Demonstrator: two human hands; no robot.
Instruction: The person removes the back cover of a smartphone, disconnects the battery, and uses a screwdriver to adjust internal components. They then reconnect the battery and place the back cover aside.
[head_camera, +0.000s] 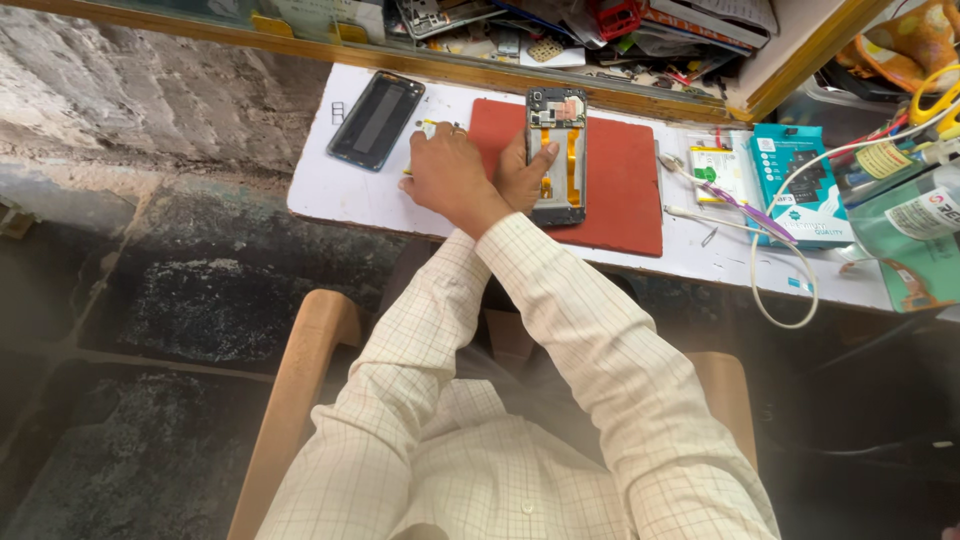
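Two hands cross over the white worktop (330, 205). From the head view, the left hand (525, 170) grips the opened black phone with orange ribbon cables (557, 155) on the red rectangular mat (620, 185). The right hand (448, 178) rests curled just left of the mat; whether it clamps anything I cannot tell. A dark phone back cover (376, 119) lies nearby.

mat (620, 180): matt red rubber | back cover (375, 118): glossy | worktop (350, 195): smooth white

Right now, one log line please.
left hand | holds opened phone on red mat | right hand | crossed over, at white table
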